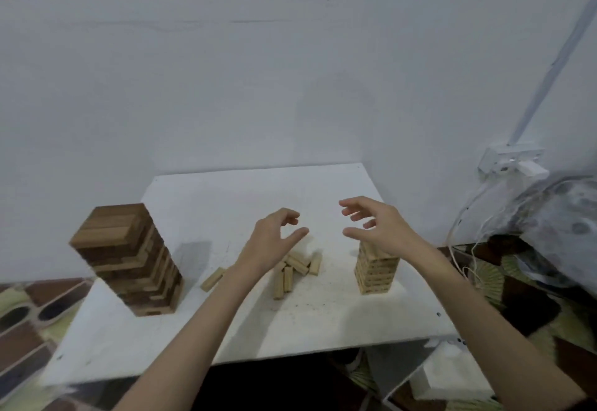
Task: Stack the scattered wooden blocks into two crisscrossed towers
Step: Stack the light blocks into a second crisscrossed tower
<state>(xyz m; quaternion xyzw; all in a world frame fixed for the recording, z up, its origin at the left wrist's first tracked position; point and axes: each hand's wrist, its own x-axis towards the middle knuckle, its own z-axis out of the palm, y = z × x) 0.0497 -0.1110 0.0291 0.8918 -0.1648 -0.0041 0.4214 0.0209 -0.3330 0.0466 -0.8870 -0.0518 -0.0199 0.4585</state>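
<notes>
**A:** How far along does it look?

**B:** Well on, I'd judge. On the white counter [323,323] the dark tower [129,258] at the left is tall and crisscrossed, with no dark blocks lying loose, so it looks finished. The pale tower [376,270] at the right is smaller and shorter, so that one is likely the work left.

**A:** And the count?

**B:** Two towers. Between them lies a pile of loose pale blocks [295,270]; about six or seven, though they overlap and are partly hidden by the arm. One more stray block [212,279] lies apart, nearer the dark tower.

**A:** The hands?

**B:** Two, both empty. The left hand [274,237] hangs above the pile, fingers loosely curved and apart. The right hand [376,224] is spread wide just over the pale tower's top.
</notes>
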